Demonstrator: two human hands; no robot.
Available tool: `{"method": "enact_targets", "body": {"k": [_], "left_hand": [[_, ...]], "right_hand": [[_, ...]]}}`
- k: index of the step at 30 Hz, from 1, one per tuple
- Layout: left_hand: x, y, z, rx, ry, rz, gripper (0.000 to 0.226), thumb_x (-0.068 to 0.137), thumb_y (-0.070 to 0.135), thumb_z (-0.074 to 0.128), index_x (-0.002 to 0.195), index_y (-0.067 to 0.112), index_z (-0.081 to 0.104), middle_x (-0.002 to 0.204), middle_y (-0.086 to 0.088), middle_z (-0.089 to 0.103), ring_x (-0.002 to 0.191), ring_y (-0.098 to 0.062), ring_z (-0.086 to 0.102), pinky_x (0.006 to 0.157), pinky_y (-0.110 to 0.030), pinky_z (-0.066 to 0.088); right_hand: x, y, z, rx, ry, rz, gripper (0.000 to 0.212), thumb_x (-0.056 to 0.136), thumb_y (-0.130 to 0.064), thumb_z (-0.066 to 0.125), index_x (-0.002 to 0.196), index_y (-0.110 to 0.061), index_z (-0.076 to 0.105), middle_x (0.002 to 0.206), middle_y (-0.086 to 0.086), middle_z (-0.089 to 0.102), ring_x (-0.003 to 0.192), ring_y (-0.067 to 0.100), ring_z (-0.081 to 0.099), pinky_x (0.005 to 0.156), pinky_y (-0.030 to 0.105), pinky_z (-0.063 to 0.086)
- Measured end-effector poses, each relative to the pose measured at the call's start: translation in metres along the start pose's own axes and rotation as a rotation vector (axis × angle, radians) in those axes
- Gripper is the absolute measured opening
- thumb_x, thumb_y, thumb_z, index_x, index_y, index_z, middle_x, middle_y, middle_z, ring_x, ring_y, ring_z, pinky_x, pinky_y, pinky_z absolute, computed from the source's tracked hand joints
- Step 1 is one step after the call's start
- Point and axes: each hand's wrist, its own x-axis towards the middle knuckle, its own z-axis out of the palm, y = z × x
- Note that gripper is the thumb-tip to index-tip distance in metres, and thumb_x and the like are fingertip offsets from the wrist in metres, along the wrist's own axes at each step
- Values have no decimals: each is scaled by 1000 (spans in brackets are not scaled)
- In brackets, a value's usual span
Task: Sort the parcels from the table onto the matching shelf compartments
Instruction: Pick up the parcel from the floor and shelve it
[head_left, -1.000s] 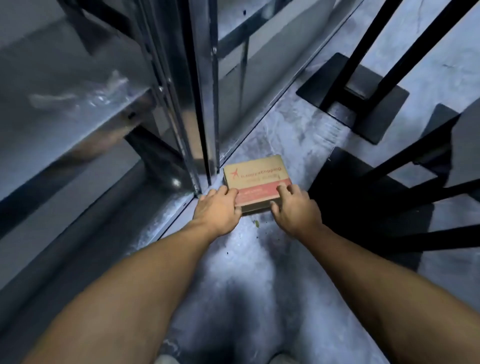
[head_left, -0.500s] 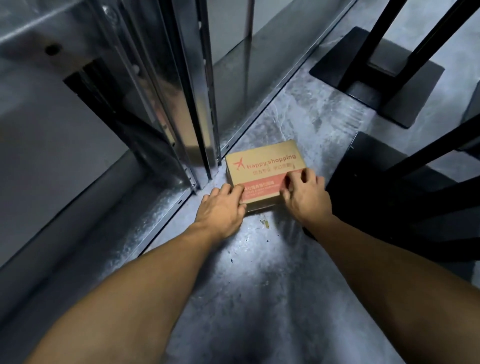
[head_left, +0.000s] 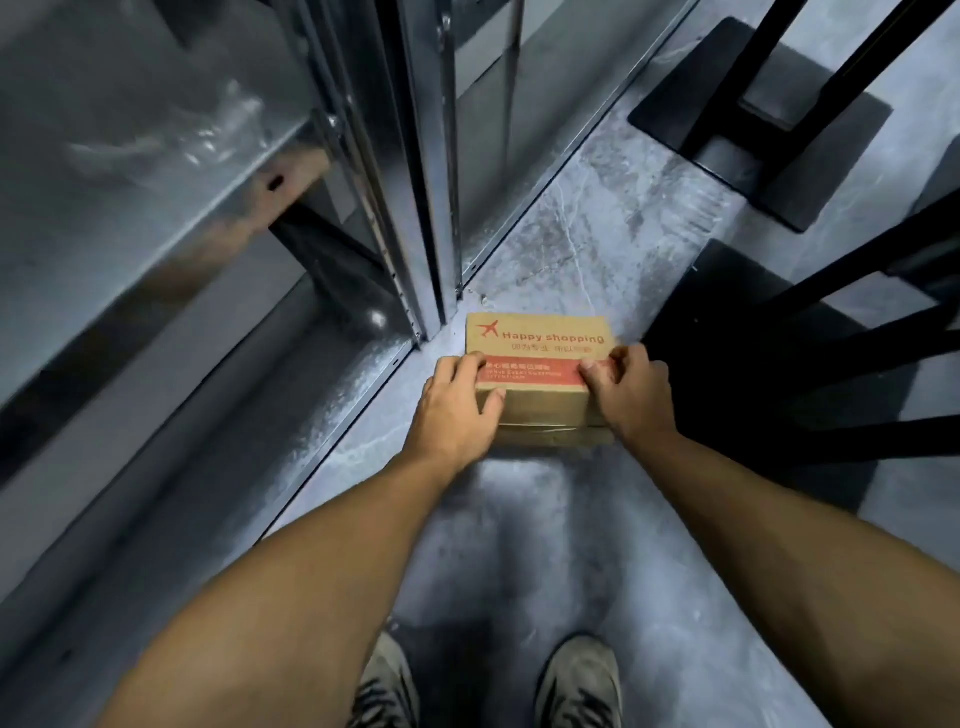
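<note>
A brown cardboard parcel (head_left: 537, 345) with red "Happy shopping" print and a red band is low over the grey floor, just right of the metal shelf's upright post (head_left: 423, 171). My left hand (head_left: 457, 408) grips its near left corner, fingers over the top and thumb on the front face. My right hand (head_left: 631, 392) grips the near right corner the same way. A second cardboard edge (head_left: 550, 435) shows directly beneath it.
The galvanised metal shelf (head_left: 156, 171) fills the left side, with its bottom compartment (head_left: 218, 395) open at floor level. Black stand legs and base plates (head_left: 753, 119) occupy the right. My two shoes (head_left: 579, 686) are on the grey floor (head_left: 597, 223) below.
Both hands have shifted from resting on the parcel's near edge to gripping its corners. The view has tilted down, so my shoes now show.
</note>
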Motion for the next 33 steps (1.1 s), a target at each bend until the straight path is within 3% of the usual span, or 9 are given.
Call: {"method": "enact_targets", "body": {"k": [5, 9, 13, 19, 22, 24, 27, 31, 33], "left_hand": [[-100, 58, -82, -115, 9, -19, 44, 92, 35, 58, 134, 25, 48, 131, 3, 43, 111, -17, 51, 95, -27, 39], [-183, 110, -157, -207, 40, -27, 45, 90, 27, 63, 133, 24, 51, 132, 3, 46, 107, -9, 51, 88, -16, 35], [-265, 165, -234, -332, 30, -33, 47, 84, 35, 64, 129, 35, 51, 128, 8, 53, 113, -2, 54, 93, -25, 47], [-388, 253, -316, -475, 184, -109, 35, 89, 12, 68, 120, 27, 61, 122, 3, 59, 110, -1, 58, 82, -2, 39], [-450, 294, -341, -466, 238, -95, 41, 90, 12, 66, 129, 24, 58, 121, 9, 58, 106, 5, 55, 82, 1, 36], [-486, 314, -351, -482, 291, -97, 42, 92, 15, 64, 131, 27, 56, 125, 9, 57, 114, 0, 53, 88, -4, 38], [-530, 339, -364, -598, 391, -95, 37, 93, 24, 62, 128, 36, 56, 129, 6, 58, 118, -8, 54, 99, -26, 44], [-565, 370, -390, -627, 557, -62, 31, 94, 35, 58, 118, 55, 52, 127, 10, 56, 114, -4, 53, 86, -19, 44], [-583, 376, -409, -611, 642, -32, 36, 86, 45, 58, 122, 51, 53, 128, 8, 57, 114, -4, 54, 94, -23, 43]], "right_hand": [[-116, -43, -79, 24, -108, 67, 56, 94, -42, 63, 143, -21, 48, 133, 22, 44, 115, 37, 55, 103, 30, 38], [-219, -77, -154, 103, -233, -9, 53, 92, -36, 68, 141, -22, 54, 147, 13, 34, 134, 25, 41, 104, 16, 25], [-317, -105, -241, 125, -319, -57, 72, 85, -37, 77, 148, -27, 44, 155, 1, 23, 132, 9, 34, 105, 17, 24], [-412, -123, -355, 387, -288, -178, 73, 79, -28, 84, 140, -36, 45, 139, -11, 50, 126, 8, 50, 109, 37, 41], [-449, -137, -412, 570, -307, -259, 64, 76, -29, 86, 125, -43, 47, 133, -14, 54, 117, -5, 54, 104, 31, 45], [-465, -145, -447, 662, -328, -329, 66, 70, -39, 84, 123, -47, 46, 136, -12, 54, 121, -1, 54, 102, 28, 45], [-484, -159, -485, 771, -432, -416, 80, 65, -45, 81, 135, -41, 41, 140, -16, 52, 127, 2, 53, 100, 24, 47], [-507, -180, -511, 803, -552, -512, 77, 68, -39, 81, 134, -41, 41, 139, -8, 57, 122, 5, 59, 97, 31, 52], [-515, -197, -518, 798, -561, -586, 70, 69, -40, 80, 130, -35, 47, 133, -3, 62, 122, 14, 60, 99, 37, 51]]}}
